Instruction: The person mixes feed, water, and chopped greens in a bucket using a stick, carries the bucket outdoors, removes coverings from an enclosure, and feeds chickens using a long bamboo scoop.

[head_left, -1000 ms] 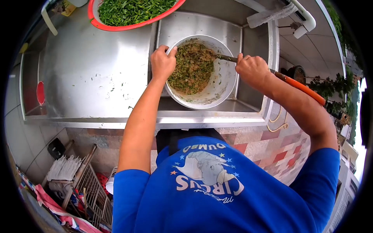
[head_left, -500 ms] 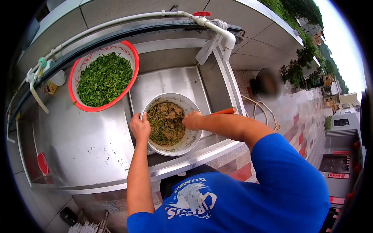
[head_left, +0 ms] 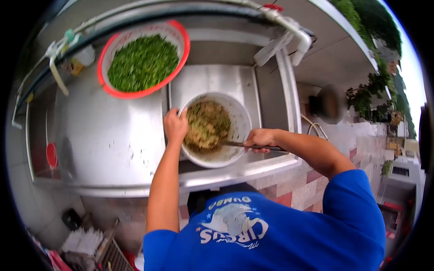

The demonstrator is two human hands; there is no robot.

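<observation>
A white-walled pot (head_left: 239, 113) stands at the front of a steel sink, holding a brown, mushy mixture with chopped green bits (head_left: 205, 128). My left hand (head_left: 175, 125) is closed on the pot's left rim, thumb over the edge. On the opposite side, my right hand (head_left: 262, 139) grips the dark handle of a long-handled utensil (head_left: 235, 144). The handle slants over the pot's right rim, and the working end is hidden in the mixture. Beyond the pot, a red-rimmed basin (head_left: 179, 32) full of chopped green leaves (head_left: 142, 63) sits in the sink.
The steel sink (head_left: 108, 140) has a raised front edge and bits of green on its floor. A small red cup (head_left: 52, 156) lies at its left end. White pipes (head_left: 296, 31) run along the back wall. A hose (head_left: 312, 124) lies on the ground at right.
My right hand has drawn back from inside the pot to outside its right rim, still holding the utensil. The mixture has been shifted about. My view has moved, so the scene sits higher and further right.
</observation>
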